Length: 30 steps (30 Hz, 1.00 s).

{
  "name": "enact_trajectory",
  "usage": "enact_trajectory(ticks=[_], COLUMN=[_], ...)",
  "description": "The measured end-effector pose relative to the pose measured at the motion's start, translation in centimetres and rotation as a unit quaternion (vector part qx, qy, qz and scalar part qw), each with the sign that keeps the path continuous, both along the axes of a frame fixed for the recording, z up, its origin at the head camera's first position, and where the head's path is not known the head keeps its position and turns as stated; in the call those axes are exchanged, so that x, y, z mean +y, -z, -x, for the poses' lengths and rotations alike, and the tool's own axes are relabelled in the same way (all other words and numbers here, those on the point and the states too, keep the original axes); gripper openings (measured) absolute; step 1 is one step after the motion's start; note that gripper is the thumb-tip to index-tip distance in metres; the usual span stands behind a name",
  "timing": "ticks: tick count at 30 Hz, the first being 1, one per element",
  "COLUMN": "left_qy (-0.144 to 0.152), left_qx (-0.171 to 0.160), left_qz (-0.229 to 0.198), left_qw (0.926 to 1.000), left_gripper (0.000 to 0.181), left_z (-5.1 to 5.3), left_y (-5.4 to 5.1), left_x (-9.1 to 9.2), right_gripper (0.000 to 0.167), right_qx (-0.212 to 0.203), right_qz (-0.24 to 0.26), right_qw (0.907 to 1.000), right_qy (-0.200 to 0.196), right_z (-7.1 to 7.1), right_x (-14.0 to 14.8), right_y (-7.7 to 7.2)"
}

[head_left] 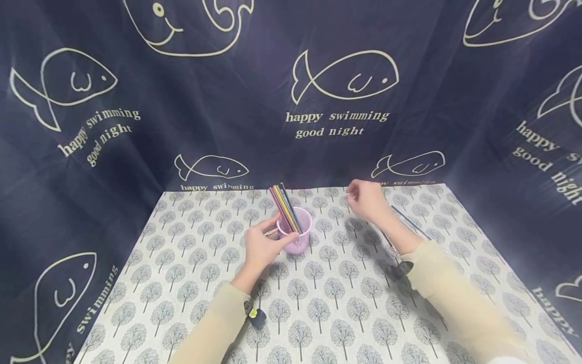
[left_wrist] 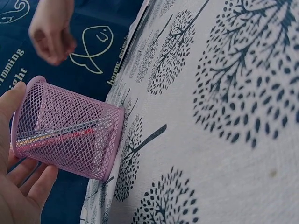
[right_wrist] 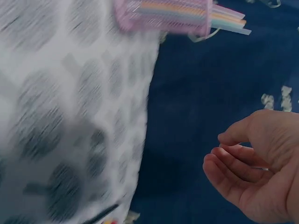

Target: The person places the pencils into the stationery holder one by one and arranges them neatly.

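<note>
A pink mesh pen cup [head_left: 303,242] stands on the tree-print cloth, with several slim coloured pencils [head_left: 285,207] leaning out over its rim. My left hand [head_left: 261,245] holds the cup from the side; its thumb is at the rim and its fingers reach round the wall, as the left wrist view shows. Through the mesh, the pencils' lower parts [left_wrist: 70,136] are visible. My right hand [head_left: 366,199] hovers above the cloth to the right of the cup. Its fingers [right_wrist: 229,170] are loosely curled, and nothing shows between them.
Long thin dark sticks [head_left: 411,222] lie on the cloth near my right forearm, partly hidden by it. The patterned cloth [head_left: 195,273] covers the table. Dark blue fish-print curtains [head_left: 254,101] hang behind and on both sides.
</note>
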<state>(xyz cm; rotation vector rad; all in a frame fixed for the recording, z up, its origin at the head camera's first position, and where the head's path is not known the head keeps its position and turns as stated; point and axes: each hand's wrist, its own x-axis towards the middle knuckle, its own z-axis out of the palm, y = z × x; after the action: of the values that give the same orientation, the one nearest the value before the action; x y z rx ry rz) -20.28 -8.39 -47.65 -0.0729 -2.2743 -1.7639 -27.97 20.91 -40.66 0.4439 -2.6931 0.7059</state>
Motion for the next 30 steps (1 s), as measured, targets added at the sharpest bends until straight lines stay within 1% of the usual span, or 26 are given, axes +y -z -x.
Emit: enact_trajectory(ticks=[3, 7, 10, 14, 16, 18, 20, 24, 26, 30], left_qy=[-0.002, -0.005, -0.003, -0.002, -0.004, -0.005, -0.004, -0.004, -0.004, -0.006], left_qx=[0.000, 0.002, 0.009, 0.007, 0.002, 0.000, 0.001, 0.008, 0.010, 0.012], left_qz=[0.005, 0.006, 0.004, 0.003, 0.002, 0.004, 0.006, 0.010, 0.010, 0.009], left_qw=[1.0000, 1.0000, 0.9999, 1.0000, 1.0000, 1.0000, 1.0000, 0.9999, 0.9999, 0.9999], left_gripper=[0.072, 0.071, 0.070, 0.070, 0.071, 0.072, 0.072, 0.072, 0.072, 0.072], left_z=[-0.1, -0.1, -0.1, 0.0, 0.0, 0.0, 0.0, 0.0, 0.0, 0.0], left_y=[0.0, 0.0, -0.1, -0.1, -0.2, -0.1, 0.0, 0.1, 0.2, 0.3], left_x=[0.0, 0.0, 0.0, 0.1, 0.1, 0.1, 0.1, 0.0, 0.0, 0.0], right_gripper=[0.015, 0.018, 0.019, 0.021, 0.021, 0.018, 0.017, 0.021, 0.021, 0.022], right_qx=[-0.007, -0.036, -0.062, -0.096, -0.113, -0.123, -0.140, -0.175, -0.184, -0.190], right_qz=[-0.022, -0.047, -0.061, -0.071, -0.074, -0.085, -0.093, -0.107, -0.109, -0.106], right_qw=[0.9996, 0.9978, 0.9956, 0.9916, 0.9890, 0.9863, 0.9829, 0.9754, 0.9734, 0.9724], right_qy=[0.014, 0.029, 0.036, 0.050, 0.060, 0.070, 0.076, 0.080, 0.082, 0.084], right_z=[-0.3, -1.1, -1.4, -1.7, -1.7, -1.7, -1.7, -1.8, -1.8, -1.8], right_x=[2.3, 4.3, 5.2, 5.8, 6.0, 6.2, 6.4, 6.7, 6.7, 6.7], right_y=[1.3, 2.6, 3.4, 4.4, 4.8, 5.1, 5.4, 5.8, 5.9, 6.1])
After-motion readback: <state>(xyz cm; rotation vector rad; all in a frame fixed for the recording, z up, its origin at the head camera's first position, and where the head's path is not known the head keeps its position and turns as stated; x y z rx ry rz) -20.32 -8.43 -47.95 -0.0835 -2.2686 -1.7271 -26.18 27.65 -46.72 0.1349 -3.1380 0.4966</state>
